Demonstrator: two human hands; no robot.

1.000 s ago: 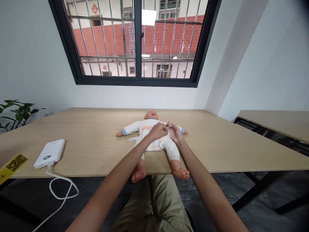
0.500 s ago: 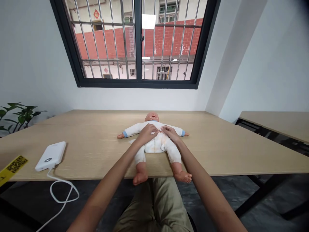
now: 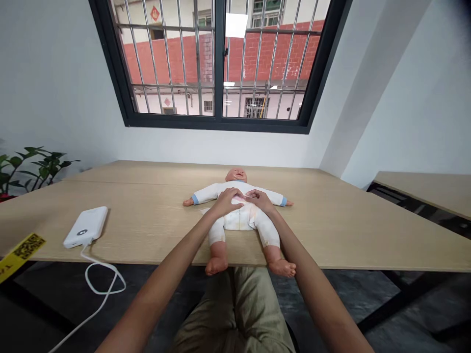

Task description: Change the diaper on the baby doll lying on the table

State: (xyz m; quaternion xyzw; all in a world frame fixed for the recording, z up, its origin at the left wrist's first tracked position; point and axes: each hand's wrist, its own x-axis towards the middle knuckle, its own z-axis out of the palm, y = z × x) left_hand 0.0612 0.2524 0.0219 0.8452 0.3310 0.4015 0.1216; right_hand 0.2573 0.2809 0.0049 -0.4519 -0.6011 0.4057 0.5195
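A baby doll (image 3: 208,192) lies on its back, head away from me, arms spread, feet past the table's near edge. It wears a white suit with blue cuffs and what looks like a white diaper (image 3: 239,221) around its hips. My left hand (image 3: 227,201) is curled at the left of the diaper's waist, fingertips over the belly. From the other side, my right hand (image 3: 258,199) has its fingers pinched at the same waist edge. The fingertips of both hands nearly meet there. A small pinkish patch shows between them; exactly what the fingertips grip is partly hidden.
A white power bank (image 3: 86,225) lies at the left of the wooden table (image 3: 349,225), with a white cable (image 3: 106,293) hanging over the edge. A yellow tag (image 3: 22,255) with a printed code is at far left. A plant (image 3: 44,166) stands behind; a barred window is ahead.
The view has shifted slightly, moving the scene a little to the right and up. Both hands stay at the doll's waist; the left hand's fingers look slightly more arched.
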